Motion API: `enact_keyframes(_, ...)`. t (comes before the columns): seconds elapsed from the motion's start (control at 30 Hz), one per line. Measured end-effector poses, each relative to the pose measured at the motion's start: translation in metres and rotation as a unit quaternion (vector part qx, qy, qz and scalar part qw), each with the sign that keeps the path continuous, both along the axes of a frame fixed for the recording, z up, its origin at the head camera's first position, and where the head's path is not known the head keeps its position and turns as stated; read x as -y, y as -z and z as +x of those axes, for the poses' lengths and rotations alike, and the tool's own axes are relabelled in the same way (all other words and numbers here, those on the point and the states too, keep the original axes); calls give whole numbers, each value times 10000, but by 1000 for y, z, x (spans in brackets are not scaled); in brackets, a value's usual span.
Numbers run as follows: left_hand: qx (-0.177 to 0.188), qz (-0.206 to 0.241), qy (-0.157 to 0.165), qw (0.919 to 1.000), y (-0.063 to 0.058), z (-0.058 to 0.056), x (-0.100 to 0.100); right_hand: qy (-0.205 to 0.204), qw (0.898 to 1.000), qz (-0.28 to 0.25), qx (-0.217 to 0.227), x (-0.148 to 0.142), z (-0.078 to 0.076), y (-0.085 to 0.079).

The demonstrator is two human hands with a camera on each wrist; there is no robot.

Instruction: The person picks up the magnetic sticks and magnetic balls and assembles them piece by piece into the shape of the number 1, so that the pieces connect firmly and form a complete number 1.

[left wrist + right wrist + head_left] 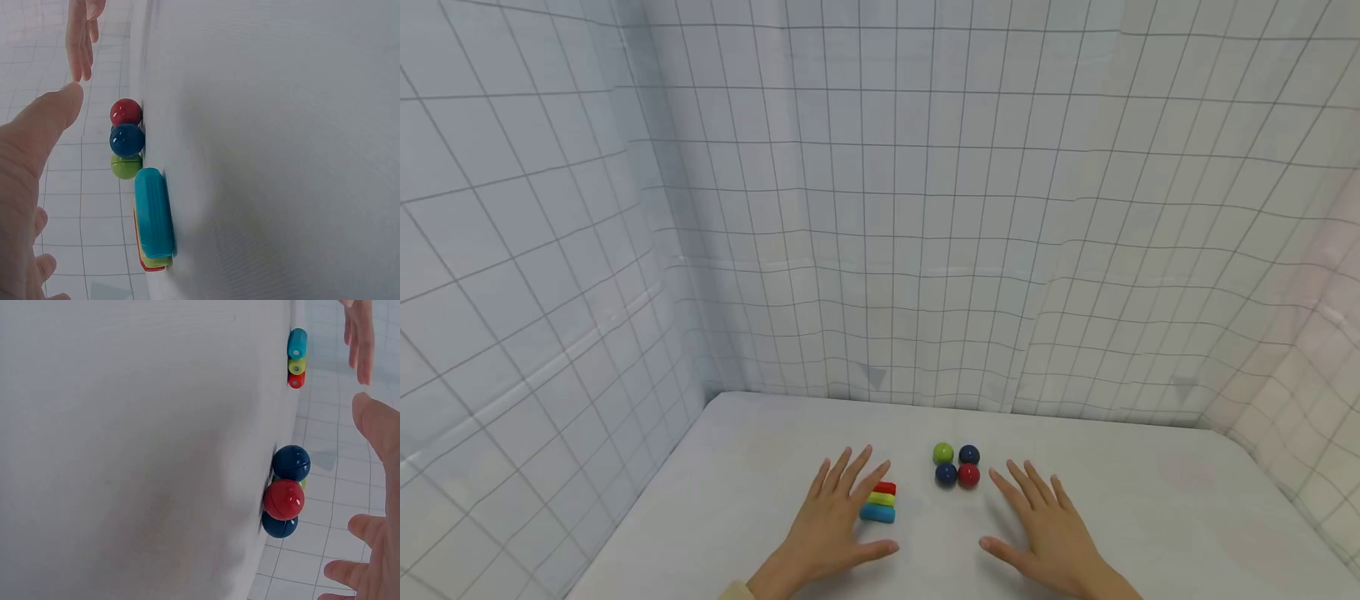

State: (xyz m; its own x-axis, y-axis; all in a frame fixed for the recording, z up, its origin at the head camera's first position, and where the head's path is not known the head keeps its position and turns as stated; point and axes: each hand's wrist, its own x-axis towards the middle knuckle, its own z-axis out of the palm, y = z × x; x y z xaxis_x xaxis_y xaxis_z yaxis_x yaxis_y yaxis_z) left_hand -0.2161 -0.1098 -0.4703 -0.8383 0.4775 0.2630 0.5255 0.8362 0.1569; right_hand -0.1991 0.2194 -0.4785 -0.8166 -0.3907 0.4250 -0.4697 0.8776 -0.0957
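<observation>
In the head view my left hand [831, 527], fingers spread, hovers over the left part of the table, partly covering three short rounded sticks. These lie side by side: red [886, 487], yellow-green [883, 499] and blue [878, 513]. Farther back sits a tight cluster of shiny balls: a green ball [943, 452], a red ball [969, 476], and two dark blue ones, a front ball [946, 475] and a rear ball [969, 454]. Seams show on some balls in the right wrist view. My right hand [1051, 535], also spread and holding nothing, hovers to the cluster's right.
A white table [1150, 483] carries everything. Behind it hangs a white curtain with a dark grid [925, 208], and similar grid sheets [512, 292] close off the left and right sides.
</observation>
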Motion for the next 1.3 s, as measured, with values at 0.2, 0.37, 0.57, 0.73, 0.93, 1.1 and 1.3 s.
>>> enact_keyframes(0.2,98,309,-34,9995,1,-1,0,35,9995,-305,-43,5,-6,-1)
enact_keyframes(0.37,48,651,-21,9979,-1,-1,1,40,9984,-557,-9,9,-10,-3)
enact_keyframes(0.57,-232,810,-9,9964,1,-2,0,85,9965,-834,74,13,-16,-4)
enact_keyframes(0.73,-249,942,45,9952,4,-3,0,156,9930,-1151,222,17,-21,-3)
enact_keyframes(0.93,-195,1174,212,9927,7,-4,1,187,9880,-1470,433,22,-27,-4)
enact_keyframes(1.1,-145,1210,262,9922,7,-5,0,197,9852,-1602,569,26,-32,-3)
enact_keyframes(1.3,39,1050,215,9942,7,-5,-2,166,9855,-1586,583,30,-39,-2)
